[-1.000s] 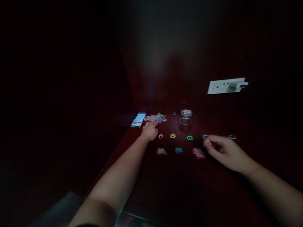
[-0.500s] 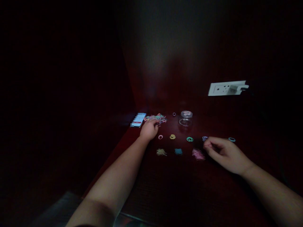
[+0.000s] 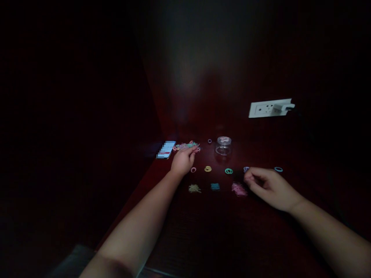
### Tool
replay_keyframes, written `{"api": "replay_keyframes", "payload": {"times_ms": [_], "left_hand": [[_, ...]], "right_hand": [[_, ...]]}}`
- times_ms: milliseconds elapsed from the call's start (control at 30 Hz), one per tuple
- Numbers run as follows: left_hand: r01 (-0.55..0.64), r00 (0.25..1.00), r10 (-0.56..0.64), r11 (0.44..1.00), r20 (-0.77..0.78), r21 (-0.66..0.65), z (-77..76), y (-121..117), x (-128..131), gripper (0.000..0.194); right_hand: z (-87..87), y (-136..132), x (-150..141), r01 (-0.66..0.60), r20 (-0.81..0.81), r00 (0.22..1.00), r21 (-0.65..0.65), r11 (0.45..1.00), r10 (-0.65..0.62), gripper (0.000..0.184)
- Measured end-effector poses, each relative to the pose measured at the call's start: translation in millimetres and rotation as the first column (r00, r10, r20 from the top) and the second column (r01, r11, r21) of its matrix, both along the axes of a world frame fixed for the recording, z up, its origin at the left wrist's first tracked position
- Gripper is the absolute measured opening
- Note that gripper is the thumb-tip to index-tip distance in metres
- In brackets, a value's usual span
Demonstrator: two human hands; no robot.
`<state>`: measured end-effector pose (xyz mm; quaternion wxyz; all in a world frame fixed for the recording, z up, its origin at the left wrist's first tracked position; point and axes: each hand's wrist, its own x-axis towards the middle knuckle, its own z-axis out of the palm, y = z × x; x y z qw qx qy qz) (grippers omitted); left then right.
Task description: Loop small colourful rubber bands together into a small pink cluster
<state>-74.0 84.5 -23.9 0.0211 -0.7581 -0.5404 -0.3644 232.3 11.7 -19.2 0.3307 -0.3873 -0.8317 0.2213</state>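
The scene is very dark. My left hand reaches forward with its fingers bent down onto a mixed heap of small coloured rubber bands; what the fingertips pinch is too small to see. My right hand rests on the dark red table with fingers curled, beside a pink pile of bands. A blue pile and a yellow pile lie left of it. Single bands lie in a row behind: pink, yellow, green, bluish and teal.
A lit phone lies left of the mixed heap. A small clear jar stands behind the row, with a lone purple band to its left. A white wall socket with a plug in it sits on the back wall.
My left hand has closed down further onto the mixed heap. My right hand has hardly moved. The view has shifted slightly to the right.
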Motion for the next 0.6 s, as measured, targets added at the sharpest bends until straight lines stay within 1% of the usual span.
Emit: {"api": "replay_keyframes", "payload": {"times_ms": [67, 100, 167, 233, 267, 333, 433, 500, 533, 600], "left_hand": [[0.132, 0.991, -0.13, 0.989, -0.037, 0.07, 3.9, -11, 15, 0.037], [0.215, 0.976, -0.21, 0.973, -0.066, 0.089, 5.0, -17, 23, 0.039], [0.373, 0.925, -0.36, 0.921, -0.123, 0.109, 5.9, -29, 38, 0.043], [0.469, 0.878, -0.45, 0.877, -0.161, 0.109, 6.1, -38, 47, 0.044], [0.485, 0.869, -0.465, 0.868, -0.167, 0.107, 6.6, -41, 49, 0.045], [0.458, 0.884, -0.44, 0.883, -0.158, 0.101, 8.5, -44, 48, 0.045], [0.337, 0.937, -0.325, 0.937, -0.131, 0.091, 12.4, -40, 40, 0.043], [0.27, 0.956, -0.259, 0.96, -0.14, 0.069, 13.7, -36, 34, 0.041], [0.254, 0.958, -0.244, 0.966, -0.152, 0.048, 13.7, -34, 33, 0.039], [0.262, 0.945, -0.262, 0.965, -0.195, -0.023, 12.3, -33, 32, 0.033]], "right_hand": [[0.4, -1, -2, 0.0, -0.013, 1.0, -0.016, 1.0, 0.0, 0.018], [0.8, -1, -3, 0.001, -0.02, 1.0, -0.027, 1.0, -0.001, 0.017], [1.8, -2, -5, 0.005, -0.03, 1.0, -0.052, 0.999, -0.006, 0.017], [2.7, -3, -6, 0.016, -0.035, 0.999, -0.052, 0.999, -0.018, 0.019], [2.9, -2, -6, 0.025, -0.035, 0.999, -0.04, 0.999, -0.027, 0.019], [2.9, -1, -4, 0.058, -0.036, 0.998, -0.007, 0.998, -0.059, 0.019], [3.1, 2, -1, 0.141, -0.041, 0.989, 0.041, 0.989, -0.139, 0.017], [3.7, 3, 0, 0.197, -0.045, 0.98, 0.063, 0.978, -0.194, 0.017], [4.0, 4, 1, 0.217, -0.05, 0.976, 0.069, 0.974, -0.214, 0.017], [4.4, 4, 1, 0.24, -0.06, 0.97, 0.074, 0.968, -0.236, 0.018]]}}
